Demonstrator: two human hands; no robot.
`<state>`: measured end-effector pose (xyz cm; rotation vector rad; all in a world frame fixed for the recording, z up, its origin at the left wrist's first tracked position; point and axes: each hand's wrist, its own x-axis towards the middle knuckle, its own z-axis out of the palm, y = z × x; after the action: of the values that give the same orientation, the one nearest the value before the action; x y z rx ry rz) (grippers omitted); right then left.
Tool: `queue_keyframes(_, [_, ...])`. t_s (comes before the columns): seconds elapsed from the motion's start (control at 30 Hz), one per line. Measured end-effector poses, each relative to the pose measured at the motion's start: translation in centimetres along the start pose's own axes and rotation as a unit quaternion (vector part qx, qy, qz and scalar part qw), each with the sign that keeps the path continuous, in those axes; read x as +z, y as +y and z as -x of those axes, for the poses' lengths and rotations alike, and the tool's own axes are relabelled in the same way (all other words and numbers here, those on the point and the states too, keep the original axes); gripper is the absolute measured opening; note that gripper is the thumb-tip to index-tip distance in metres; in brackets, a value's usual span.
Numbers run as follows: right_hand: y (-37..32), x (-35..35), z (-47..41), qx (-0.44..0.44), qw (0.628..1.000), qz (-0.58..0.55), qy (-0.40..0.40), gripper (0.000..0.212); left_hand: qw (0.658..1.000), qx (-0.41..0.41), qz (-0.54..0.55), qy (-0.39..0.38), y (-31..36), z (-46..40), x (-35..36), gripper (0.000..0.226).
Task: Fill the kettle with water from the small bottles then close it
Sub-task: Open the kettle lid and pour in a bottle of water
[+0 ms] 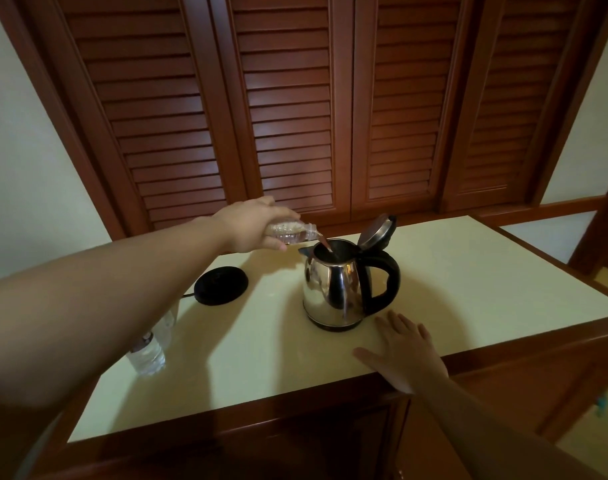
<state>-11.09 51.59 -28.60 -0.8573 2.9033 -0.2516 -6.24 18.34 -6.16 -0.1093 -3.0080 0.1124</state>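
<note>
Two bare forearms, no sleeves in view, left hand [250, 228], right hand [404, 351], no rings or watch
</note>
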Motion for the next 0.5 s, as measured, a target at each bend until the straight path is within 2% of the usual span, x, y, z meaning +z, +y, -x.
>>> queue_keyframes(0.5, [-0.1, -0.3, 0.2, -0.002, 1.000, -0.006, 0.003, 0.102, 0.995, 0.044, -0.081, -0.025, 1.7, -0.4, -2.5, 0.072])
